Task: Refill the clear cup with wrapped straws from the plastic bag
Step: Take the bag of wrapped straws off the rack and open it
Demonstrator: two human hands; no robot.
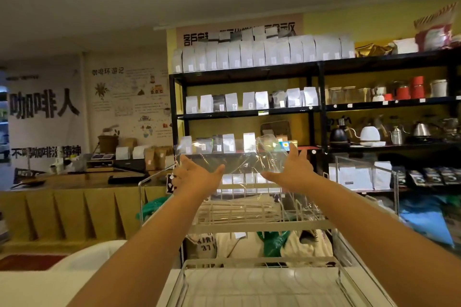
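A clear plastic bag (245,157) stands open-topped on the upper tier of a white wire rack (259,228). Its lower part holds a bundle of paper-wrapped straws (234,209) lying flat. My left hand (197,176) is at the bag's left side and my right hand (294,169) at its right side. Both have their palms turned inward and fingers stretched out against the film. I cannot tell whether either one pinches the plastic. No clear cup is in view.
The rack's lower tier (249,263) is right in front of me, with cloth sacks and a green bag (273,244) behind it. Black shelves (249,112) with white coffee pouches and kettles (369,133) fill the back. A wooden counter (74,182) stands at the left.
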